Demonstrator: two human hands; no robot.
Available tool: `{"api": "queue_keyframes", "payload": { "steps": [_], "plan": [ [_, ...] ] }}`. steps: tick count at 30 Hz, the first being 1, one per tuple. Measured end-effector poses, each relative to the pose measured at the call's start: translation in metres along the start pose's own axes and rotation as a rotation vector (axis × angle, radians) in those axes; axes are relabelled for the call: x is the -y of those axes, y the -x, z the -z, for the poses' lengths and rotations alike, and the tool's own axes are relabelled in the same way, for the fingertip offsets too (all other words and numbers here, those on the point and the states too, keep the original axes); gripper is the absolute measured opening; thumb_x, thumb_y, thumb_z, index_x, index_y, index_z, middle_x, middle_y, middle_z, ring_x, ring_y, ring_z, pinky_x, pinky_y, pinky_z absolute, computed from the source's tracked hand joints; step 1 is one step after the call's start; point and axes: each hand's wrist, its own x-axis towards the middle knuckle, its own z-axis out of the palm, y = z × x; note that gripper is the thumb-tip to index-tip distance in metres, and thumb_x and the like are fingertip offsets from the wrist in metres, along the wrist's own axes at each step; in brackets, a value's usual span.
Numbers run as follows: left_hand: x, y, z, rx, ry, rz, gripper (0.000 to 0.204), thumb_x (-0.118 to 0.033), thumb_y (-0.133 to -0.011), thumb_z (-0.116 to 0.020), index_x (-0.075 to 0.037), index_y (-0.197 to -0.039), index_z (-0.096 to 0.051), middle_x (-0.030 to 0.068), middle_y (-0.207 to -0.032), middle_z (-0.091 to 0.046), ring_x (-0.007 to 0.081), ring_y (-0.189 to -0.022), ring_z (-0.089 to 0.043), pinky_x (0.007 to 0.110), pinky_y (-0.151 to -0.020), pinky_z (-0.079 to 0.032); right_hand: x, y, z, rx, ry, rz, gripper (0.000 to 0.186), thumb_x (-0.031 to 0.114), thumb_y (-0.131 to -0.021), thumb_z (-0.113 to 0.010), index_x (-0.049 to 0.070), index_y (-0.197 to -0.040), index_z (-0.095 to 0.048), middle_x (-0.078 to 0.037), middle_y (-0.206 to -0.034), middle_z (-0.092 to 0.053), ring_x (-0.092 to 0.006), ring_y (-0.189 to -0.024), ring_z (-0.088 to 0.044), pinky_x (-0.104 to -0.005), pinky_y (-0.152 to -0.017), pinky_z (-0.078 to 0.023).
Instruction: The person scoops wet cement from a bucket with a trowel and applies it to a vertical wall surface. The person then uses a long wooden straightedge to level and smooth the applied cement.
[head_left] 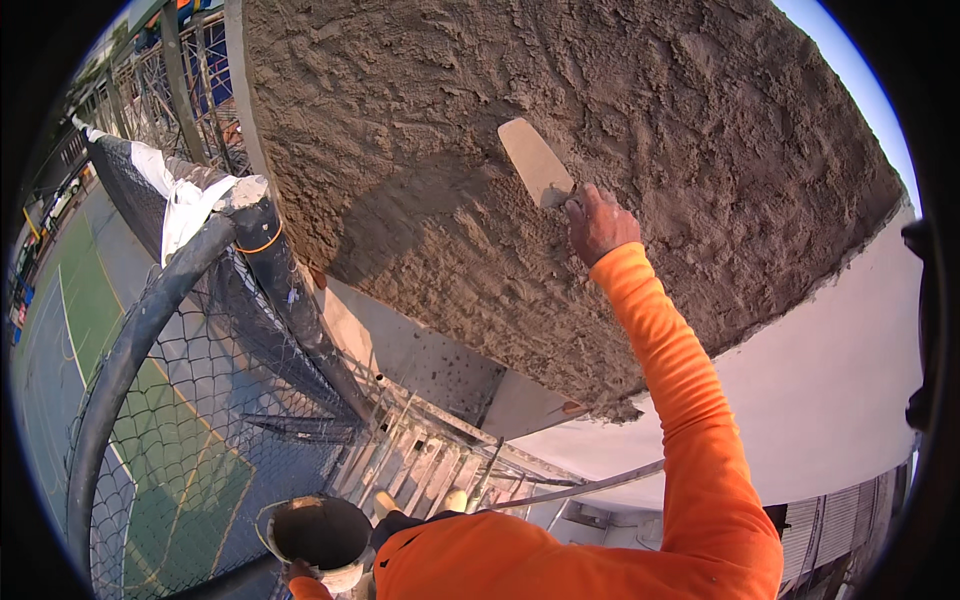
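My right hand [603, 224] grips the handle of a trowel [537, 163], its flat, pale blade angled up and to the left. The blade lies close against a wall of rough, wet mortar [420, 130]; whether it touches cannot be made out. Low on the left, my left hand [302, 572] is closed at the rim of a bucket [347, 578]. Dark grey mortar [322, 530] fills much of that bucket. Part of the left hand is hidden by the bucket and my sleeve.
A chain-link fence [190, 400] with thick dark pipes [110, 400] stands close on my left, above a green and blue court [75, 290]. White cloth [185, 205] is tied at its corner. Slatted planks [420, 465] lie below my feet. Smooth pale wall [820, 370] borders the mortar.
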Motion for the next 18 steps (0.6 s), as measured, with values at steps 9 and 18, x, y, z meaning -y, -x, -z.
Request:
{"api": "queue_keyframes", "payload": {
  "steps": [9, 18],
  "plan": [
    [-0.010, 0.010, 0.009, 0.004, -0.110, -0.065, 0.054, -0.009, -0.069, -0.063, -0.012, -0.123, -0.056, 0.0130, -0.084, -0.064, 0.0279, -0.066, -0.059, 0.048, -0.060, -0.050, 0.013, -0.055, 0.022, 0.141, 0.231, 0.092, 0.025, 0.027, -0.097, -0.056, 0.008, -0.113, -0.055, -0.021, -0.105, -0.067, -0.0450, -0.093, -0.066, -0.0552, -0.079, -0.053],
    [-0.023, -0.010, -0.005, 0.126, 0.172, 0.030, 0.031, -0.003, -0.069, -0.062, -0.013, -0.097, -0.053, 0.0115, -0.071, -0.058, 0.0268, -0.056, -0.055, 0.045, -0.051, -0.045, 0.022, 0.001, 0.022, -0.004, 0.270, 0.232, 0.021, 0.023, -0.098, -0.053, 0.008, -0.114, -0.054, -0.023, -0.108, -0.068, -0.0418, -0.087, -0.068, -0.0537, -0.070, -0.054]
  ]
}}
